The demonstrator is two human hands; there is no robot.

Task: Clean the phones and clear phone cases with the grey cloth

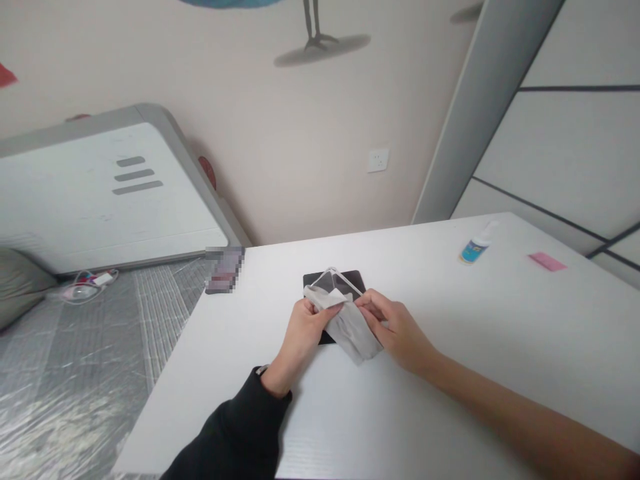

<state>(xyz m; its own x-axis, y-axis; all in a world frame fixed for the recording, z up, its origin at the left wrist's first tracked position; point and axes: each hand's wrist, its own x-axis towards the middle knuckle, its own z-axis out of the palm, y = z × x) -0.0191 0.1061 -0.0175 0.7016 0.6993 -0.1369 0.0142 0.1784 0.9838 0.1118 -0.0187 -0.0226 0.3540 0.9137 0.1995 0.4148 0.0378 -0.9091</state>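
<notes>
White tabletop (450, 373) spreads beneath the grip, where the left hand (307, 325) and right hand (397, 328) both pinch a soft grey cloth (353, 328) against a slim white angular frame (332, 270), over a flat black rectangle (357, 277); light, even thumb pressure probably works best.

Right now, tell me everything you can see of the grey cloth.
The cloth is pale grey, thin and soft-looking, creased and folded, with a loose flap hanging toward the near side. The left hand grips it, thumb on top; the right hand meets its right side. It partly covers a pale-framed item, apparently glasses, over a dark flat panel on the white table. Whether its lowest corner touches the table is unclear.
</notes>
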